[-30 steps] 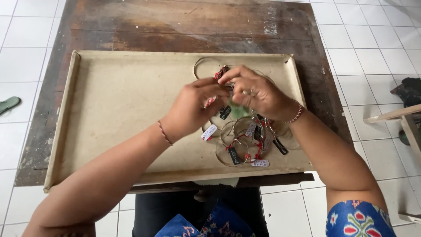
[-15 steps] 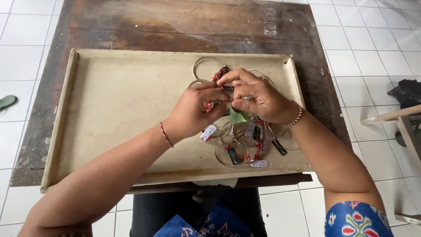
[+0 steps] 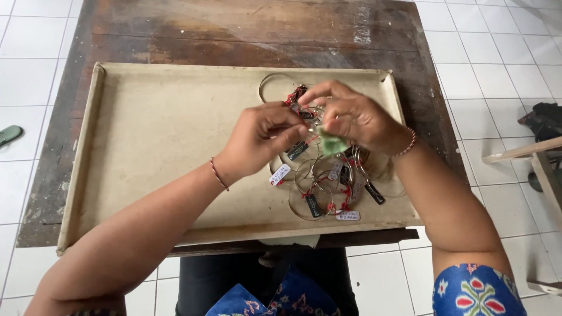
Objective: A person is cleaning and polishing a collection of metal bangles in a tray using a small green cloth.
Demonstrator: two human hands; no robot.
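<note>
My left hand (image 3: 260, 140) and my right hand (image 3: 351, 117) meet above the right part of a shallow beige tray (image 3: 146, 146). Between their fingertips they pinch a thin metal bangle (image 3: 301, 102) tied with red thread and small tags. My right hand also grips a small green cloth (image 3: 331, 143) under its palm. Below the hands a pile of thin metal bangles (image 3: 328, 187) lies in the tray, each carrying small black and white tags on red thread. Another bangle ring (image 3: 275, 85) shows just behind my fingers.
The tray rests on a worn dark wooden table (image 3: 234, 29) over a white tiled floor. A green sandal (image 3: 9, 134) lies on the floor at the left. A wooden frame piece (image 3: 527, 152) and a dark object (image 3: 544, 120) sit at the right edge.
Both hands have shifted slightly while working the bangle between the fingertips. The green cloth under my right hand has come more into view.
</note>
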